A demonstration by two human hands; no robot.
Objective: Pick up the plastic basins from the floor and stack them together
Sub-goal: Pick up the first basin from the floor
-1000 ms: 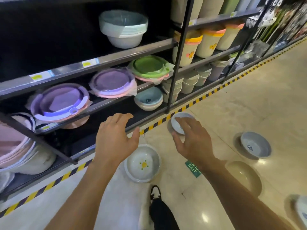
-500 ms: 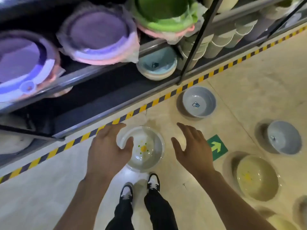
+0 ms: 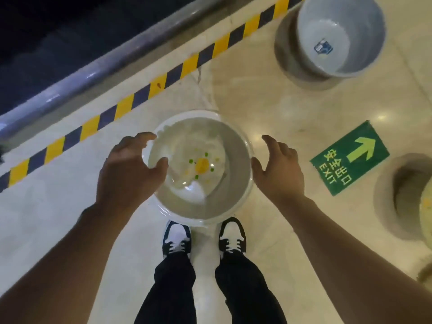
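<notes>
A white plastic basin (image 3: pixel 210 195) with a yellow and green flower print inside stands on the floor just ahead of my feet. My left hand (image 3: pixel 128 169) hovers over its left rim, fingers and thumb spread and curved; I cannot tell whether it touches the rim. Beside the right rim my right hand (image 3: pixel 278 171) is open, palm toward the basin, holding nothing. A grey-blue basin (image 3: pixel 339 36) with a blue mark inside sits on the floor at the upper right. Part of a yellowish basin (image 3: pixel 426 206) shows at the right edge.
A yellow-and-black hazard stripe (image 3: pixel 163 78) runs diagonally along the metal base rail (image 3: pixel 93 66) of a dark shelf at the upper left. A green exit sticker (image 3: pixel 349 157) lies on the glossy floor to the right. My two shoes (image 3: pixel 176 237) stand right behind the white basin.
The view has dropped down and closer to the floor. Both hands have come in to either side of the white basin, the left now over its rim.
</notes>
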